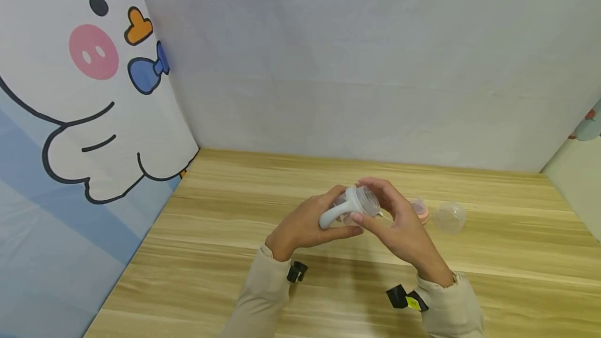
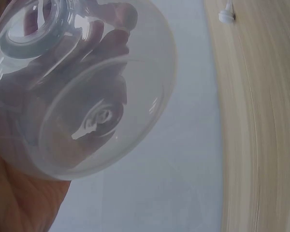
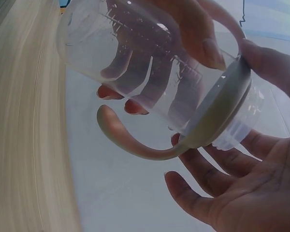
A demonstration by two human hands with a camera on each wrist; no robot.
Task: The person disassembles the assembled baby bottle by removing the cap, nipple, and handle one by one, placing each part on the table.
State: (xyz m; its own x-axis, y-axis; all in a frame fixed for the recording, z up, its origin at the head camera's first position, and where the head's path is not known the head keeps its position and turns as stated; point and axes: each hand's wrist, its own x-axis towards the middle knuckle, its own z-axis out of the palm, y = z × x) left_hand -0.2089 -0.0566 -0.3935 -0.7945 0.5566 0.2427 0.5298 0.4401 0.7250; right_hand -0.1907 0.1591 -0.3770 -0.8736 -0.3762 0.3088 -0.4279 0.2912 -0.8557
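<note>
A clear baby bottle [image 1: 369, 201] is held tilted above the table, its threaded neck towards the right. Around the neck sits a pale grey handle ring [image 1: 334, 215] with curved grips. My left hand [image 1: 305, 220] grips the bottle's body; its fingers show through the clear wall in the right wrist view. The rounded bottle base [image 2: 140, 116] fills much of the left wrist view. My right hand [image 1: 399, 228] holds the handle ring at the neck, thumb on one side and fingers on the other, as the right wrist view shows.
A pink collar [image 1: 421, 213] and a clear domed cap [image 1: 449, 217] lie on the wooden table [image 1: 225, 213] beyond my right hand. A small white piece [image 2: 227, 17] lies on the table in the left wrist view. Pale panels stand behind and at the left.
</note>
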